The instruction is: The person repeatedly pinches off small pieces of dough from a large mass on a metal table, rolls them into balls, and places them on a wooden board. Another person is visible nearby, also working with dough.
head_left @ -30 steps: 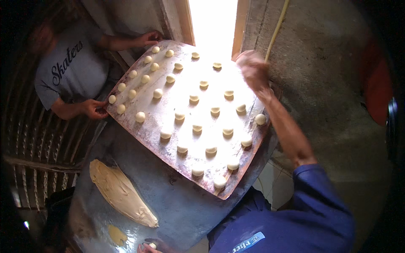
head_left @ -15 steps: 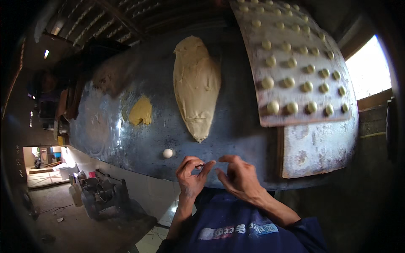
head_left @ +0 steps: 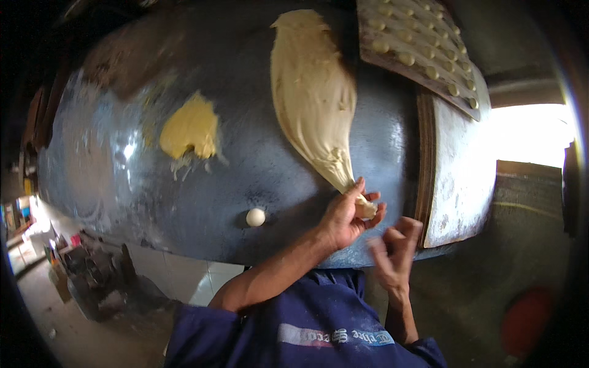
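Note:
A long pale mass of dough lies on the dark metal worktable, narrowing toward me. My left hand grips its near end, thumb on top, and a small lump bulges out past the fingers. The dough is stretched between hand and table. Just right of it, my right hand hangs near the table's front edge, blurred, thumb and fingers apart with nothing seen between them. A single round dough ball rests left of my left forearm.
A soft yellow smear sits left of the dough on the worktable. At the upper right, a board carries rows of several dough balls, over stacked pale boards. Dark machinery stands on the floor at lower left.
My left hand has moved right and taken hold of the dough's near end, drawing it out. My right hand has shifted right, away from the left. The view has swung too.

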A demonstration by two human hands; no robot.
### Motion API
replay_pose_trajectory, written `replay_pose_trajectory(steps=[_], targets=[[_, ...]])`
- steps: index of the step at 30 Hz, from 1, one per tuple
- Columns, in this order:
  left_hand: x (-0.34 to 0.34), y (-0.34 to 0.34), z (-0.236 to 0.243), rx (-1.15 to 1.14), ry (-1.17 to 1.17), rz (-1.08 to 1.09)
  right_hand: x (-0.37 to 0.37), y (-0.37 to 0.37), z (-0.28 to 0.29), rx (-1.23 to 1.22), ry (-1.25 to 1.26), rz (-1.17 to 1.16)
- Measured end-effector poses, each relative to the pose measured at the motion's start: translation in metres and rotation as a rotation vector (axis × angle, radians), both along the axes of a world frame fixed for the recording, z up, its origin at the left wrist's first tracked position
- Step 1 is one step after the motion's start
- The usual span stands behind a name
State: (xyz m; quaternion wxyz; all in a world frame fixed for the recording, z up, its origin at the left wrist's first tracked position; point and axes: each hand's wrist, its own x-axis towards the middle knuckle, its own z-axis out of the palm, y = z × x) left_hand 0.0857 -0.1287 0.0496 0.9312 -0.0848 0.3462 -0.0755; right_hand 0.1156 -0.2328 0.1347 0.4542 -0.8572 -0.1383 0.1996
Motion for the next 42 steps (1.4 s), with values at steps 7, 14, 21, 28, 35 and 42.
replay_pose_trajectory(steps=[7, 14, 21, 28, 35, 42], targets=[[-0.111, -0.008, 0.002, 1.237, 0.009, -0.040, -0.025, 0.102, -0.031, 0.060, -0.264, 0.895], [-0.206, -0.002, 0.075, 2.099, -0.463, -0.128, -0.023, 0.129, -0.080, 0.277, -0.198, 0.970], [-0.187, 0.024, 0.017, 2.461, 0.172, -0.216, 0.001, 0.026, -0.079, -0.020, -0.902, 0.545], [-0.154, 0.069, -0.012, 2.752, 0.393, -0.318, 0.003, -0.013, -0.089, -0.134, -0.684, 0.431], [-0.183, 0.082, -0.012, 2.780, 0.292, -0.835, -0.007, -0.037, -0.106, -0.129, -0.761, 0.701], [-0.165, 0.069, -0.016, 2.795, -0.091, -0.635, -0.040, -0.007, -0.107, -0.076, -0.509, 0.534]])
